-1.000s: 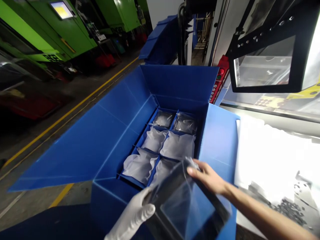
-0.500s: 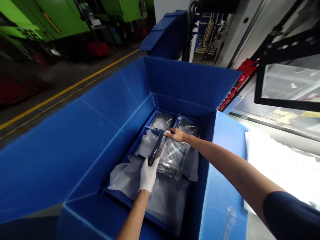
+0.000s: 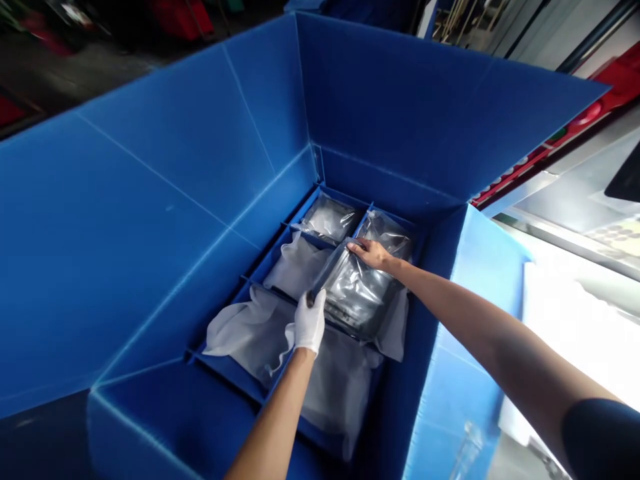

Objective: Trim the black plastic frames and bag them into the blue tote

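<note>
Where bagged part [image 3: 357,287] is: inside blue box [image 3: 150,293], middle row, right side
Left grip [image 3: 309,323]: gloved, grasping near-left corner
Right grip [image 3: 371,255]: bare, grasping far corner

In the box [image 3: 220,287], far row: two packets [image 3: 330,219], side by side. Middle row: liner [image 3: 295,267] at left; at right, a held packet [image 3: 357,287], between left hand [image 3: 309,323], nearer, and right hand [image 3: 371,253], farther. Near row: two liners [image 3: 337,383], left and right.

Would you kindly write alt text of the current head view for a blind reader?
A gloved left hand and a bare right hand hold a plastic-wrapped dark part over the divided interior of an open blue box. Around it are pale pouches and other wrapped parts.
</note>
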A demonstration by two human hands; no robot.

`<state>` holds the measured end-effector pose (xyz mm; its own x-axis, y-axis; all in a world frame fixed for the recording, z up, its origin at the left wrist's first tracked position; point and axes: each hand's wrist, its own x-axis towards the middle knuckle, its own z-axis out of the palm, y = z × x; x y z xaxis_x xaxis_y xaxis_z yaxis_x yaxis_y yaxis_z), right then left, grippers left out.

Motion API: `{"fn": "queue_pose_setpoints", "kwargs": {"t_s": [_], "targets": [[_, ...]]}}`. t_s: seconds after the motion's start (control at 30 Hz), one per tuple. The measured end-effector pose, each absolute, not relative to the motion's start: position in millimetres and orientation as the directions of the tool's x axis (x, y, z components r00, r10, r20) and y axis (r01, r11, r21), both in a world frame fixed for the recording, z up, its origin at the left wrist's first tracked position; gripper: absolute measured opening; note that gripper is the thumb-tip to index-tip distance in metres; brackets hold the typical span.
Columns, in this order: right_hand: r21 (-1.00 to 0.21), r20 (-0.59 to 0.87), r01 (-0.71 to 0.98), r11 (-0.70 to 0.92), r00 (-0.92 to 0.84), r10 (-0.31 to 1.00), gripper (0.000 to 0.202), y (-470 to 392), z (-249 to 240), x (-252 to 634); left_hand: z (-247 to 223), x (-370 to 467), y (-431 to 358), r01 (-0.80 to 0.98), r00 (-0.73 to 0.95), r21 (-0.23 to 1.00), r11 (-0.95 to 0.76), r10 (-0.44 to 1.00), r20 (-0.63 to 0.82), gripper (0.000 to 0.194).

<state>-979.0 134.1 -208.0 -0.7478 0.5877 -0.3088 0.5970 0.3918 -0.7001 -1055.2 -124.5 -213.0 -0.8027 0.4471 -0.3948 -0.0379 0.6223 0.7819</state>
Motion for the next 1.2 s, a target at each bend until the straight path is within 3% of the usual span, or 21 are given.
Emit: {"fn": "queue_pose_setpoints", "kwargs": {"t_s": [0.43, 0.57, 0.67, 0.73, 0.83, 0.9, 1.03, 1.2], "targets": [[-0.426, -0.337, 0.708, 0.563, -0.702, 0.627, 0.041, 101, -240, -971, -243, -1029, -119, 0.201, -0.723, 0.533, 0.822, 0.492, -0.486, 0.039], [-0.336, -0.324, 0.733, 0.592, -0.680, 0.658, 0.052, 84, -235, -964, -241, -1028, -115, 0.319, -0.712, 0.443, 0.838, 0.520, -0.471, 0.035], [-0.248, -0.327, 0.750, 0.614, -0.661, 0.675, 0.072, 63, -227, -947, -236, -1020, -113, 0.417, -0.711, 0.370, 0.830, 0.551, -0.437, 0.033], [-0.186, -0.352, 0.757, 0.626, -0.646, 0.677, 0.087, 48, -223, -931, -233, -1013, -109, 0.492, -0.706, 0.330, 0.806, 0.591, -0.390, 0.039], [-0.123, -0.432, 0.761, 0.637, -0.619, 0.656, 0.094, 34, -220, -909, -233, -1004, -93, 0.624, -0.646, 0.319, 0.714, 0.700, -0.305, 0.063], [-0.108, -0.475, 0.757, 0.644, -0.609, 0.635, 0.092, 32, -221, -902, -238, -1002, -81, 0.691, -0.594, 0.316, 0.651, 0.759, -0.265, 0.072], [-0.099, -0.524, 0.757, 0.645, -0.591, 0.613, 0.081, 38, -227, -904, -255, -1001, -65, 0.763, -0.530, 0.279, 0.582, 0.812, -0.244, 0.069], [-0.097, -0.616, 0.755, 0.648, -0.557, 0.557, 0.069, 46, -245, -906, -278, -991, -66, 0.811, -0.472, 0.235, 0.537, 0.836, -0.282, 0.080]]}}
